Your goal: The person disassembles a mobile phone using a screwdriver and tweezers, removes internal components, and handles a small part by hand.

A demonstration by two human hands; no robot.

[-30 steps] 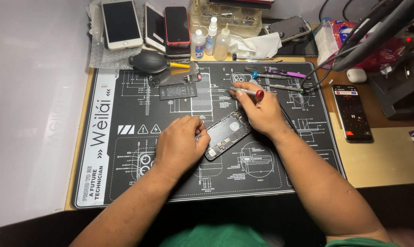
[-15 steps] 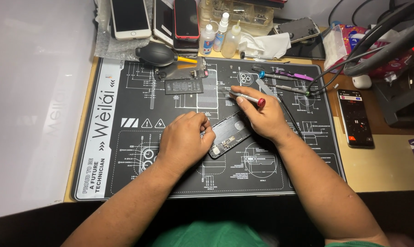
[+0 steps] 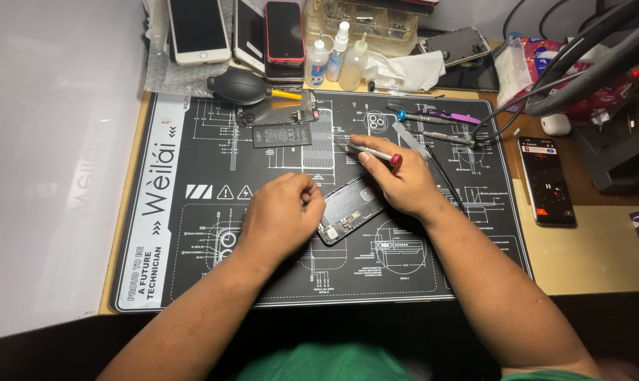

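Observation:
An opened dark phone body (image 3: 349, 210) lies tilted on the black repair mat (image 3: 192, 233), its inner parts showing. My left hand (image 3: 281, 215) rests curled against the phone's left end, fingers closed near its edge. My right hand (image 3: 397, 180) sits over the phone's upper right end and grips a small screwdriver (image 3: 376, 152) with a silver shaft and red cap, lying nearly flat and pointing left. What the left fingertips pinch, if anything, is hidden.
A removed battery (image 3: 282, 135) and a screen part (image 3: 277, 113) lie at the mat's top, beside a black air blower (image 3: 238, 86). Several phones (image 3: 198, 29), small bottles (image 3: 318, 60), a tissue (image 3: 404, 70), tools (image 3: 432, 116), cables and a lit phone (image 3: 545, 180) surround the mat.
The view has drifted down slightly. Both hands stay on the phone body; the right hand has shifted a little with the screwdriver.

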